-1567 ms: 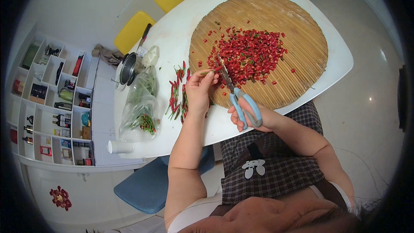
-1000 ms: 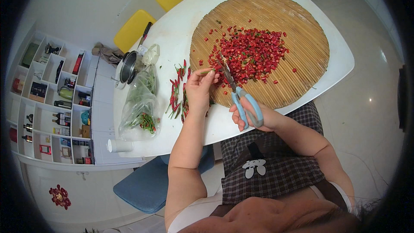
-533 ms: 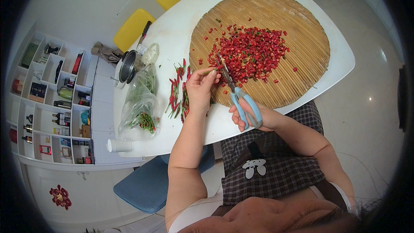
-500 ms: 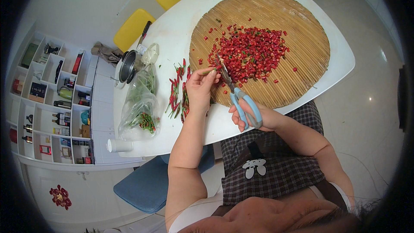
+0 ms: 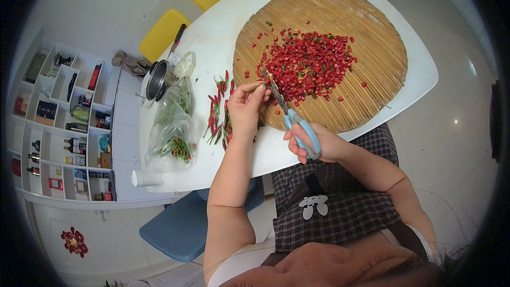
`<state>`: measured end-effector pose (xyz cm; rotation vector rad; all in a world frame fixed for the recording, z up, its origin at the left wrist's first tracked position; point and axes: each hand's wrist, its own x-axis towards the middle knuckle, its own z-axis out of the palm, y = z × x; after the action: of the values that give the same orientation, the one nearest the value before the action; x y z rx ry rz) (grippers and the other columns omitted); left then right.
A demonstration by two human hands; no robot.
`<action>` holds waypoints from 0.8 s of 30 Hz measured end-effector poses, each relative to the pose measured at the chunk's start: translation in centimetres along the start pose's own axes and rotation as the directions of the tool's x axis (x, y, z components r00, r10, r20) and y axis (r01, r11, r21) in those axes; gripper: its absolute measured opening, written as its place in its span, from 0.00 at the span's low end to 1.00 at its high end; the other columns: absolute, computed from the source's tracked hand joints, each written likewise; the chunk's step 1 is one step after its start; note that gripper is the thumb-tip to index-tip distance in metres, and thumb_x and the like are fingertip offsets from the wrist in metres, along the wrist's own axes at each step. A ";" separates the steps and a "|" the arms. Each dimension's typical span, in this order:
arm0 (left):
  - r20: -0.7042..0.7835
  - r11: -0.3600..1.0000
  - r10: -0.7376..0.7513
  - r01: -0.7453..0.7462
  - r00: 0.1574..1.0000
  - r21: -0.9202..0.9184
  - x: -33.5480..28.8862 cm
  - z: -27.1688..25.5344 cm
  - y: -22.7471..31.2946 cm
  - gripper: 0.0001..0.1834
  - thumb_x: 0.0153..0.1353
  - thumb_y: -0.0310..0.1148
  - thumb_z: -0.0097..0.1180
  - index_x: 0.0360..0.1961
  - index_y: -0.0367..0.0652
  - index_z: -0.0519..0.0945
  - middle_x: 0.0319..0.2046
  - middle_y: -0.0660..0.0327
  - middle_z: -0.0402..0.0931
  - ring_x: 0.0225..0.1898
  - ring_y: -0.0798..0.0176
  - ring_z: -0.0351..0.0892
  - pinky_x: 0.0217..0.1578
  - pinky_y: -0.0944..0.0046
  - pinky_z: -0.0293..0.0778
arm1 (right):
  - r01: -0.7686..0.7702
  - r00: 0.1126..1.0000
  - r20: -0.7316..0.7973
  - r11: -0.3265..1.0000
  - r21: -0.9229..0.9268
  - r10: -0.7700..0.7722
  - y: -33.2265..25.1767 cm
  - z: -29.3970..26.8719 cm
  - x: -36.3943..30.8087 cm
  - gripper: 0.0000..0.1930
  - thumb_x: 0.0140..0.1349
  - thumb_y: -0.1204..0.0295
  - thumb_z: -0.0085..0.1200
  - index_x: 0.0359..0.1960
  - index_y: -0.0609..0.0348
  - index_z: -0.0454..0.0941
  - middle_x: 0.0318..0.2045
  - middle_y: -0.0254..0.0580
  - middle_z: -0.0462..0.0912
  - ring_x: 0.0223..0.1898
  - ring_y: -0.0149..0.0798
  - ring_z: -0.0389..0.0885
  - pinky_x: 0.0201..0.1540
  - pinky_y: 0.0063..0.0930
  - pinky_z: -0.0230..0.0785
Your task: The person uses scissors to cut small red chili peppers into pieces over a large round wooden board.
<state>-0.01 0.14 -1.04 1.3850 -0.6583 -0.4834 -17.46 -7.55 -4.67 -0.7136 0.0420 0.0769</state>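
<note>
My left hand [image 5: 246, 110] is closed in a pinch on a chili pepper [image 5: 259, 85], of which only a short end shows past the fingertips. In my right hand [image 5: 325, 143] are scissors [image 5: 302, 130] with light blue handles, fingers wrapped through the loops. Their blades meet at the pepper's end, right by the left fingertips. Beneath and beyond spreads a heap of chopped red chili [image 5: 311, 66] on a round, slatted wooden board [image 5: 372, 37]. Left of my left hand, whole red chilies [image 5: 214, 114] with green stems lie on the white table.
A clear plastic bag [image 5: 159, 138] with green stems rests on the table's left side. Behind it are a dark pan [image 5: 156, 81] and a knife [image 5: 178, 37]. A white cup [image 5: 147, 179] lies at the near left edge. Yellow chairs [image 5: 163, 34] stand beyond the table.
The scissors' handles have drawn closer together and the blades have closed. The red part of the chili beyond my left fingertips is shorter. My left hand has barely moved.
</note>
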 end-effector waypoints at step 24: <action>-0.038 0.994 -0.083 0.085 0.996 0.071 0.4 0.6 0.2 0.07 0.55 0.23 0.57 0.36 0.35 0.77 0.27 0.63 0.77 0.28 0.73 0.77 0.29 0.76 0.73 | 0.011 0.998 -0.065 0.998 -0.063 -0.015 0.0 0.4 0.2 0.25 0.66 0.49 0.28 0.39 0.63 0.64 0.17 0.36 0.66 0.17 0.26 0.64 0.21 0.22 0.64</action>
<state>-0.20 -0.53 -0.72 1.4909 -0.5960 -0.5050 -17.21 -7.30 -4.37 -0.7792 0.0976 0.0430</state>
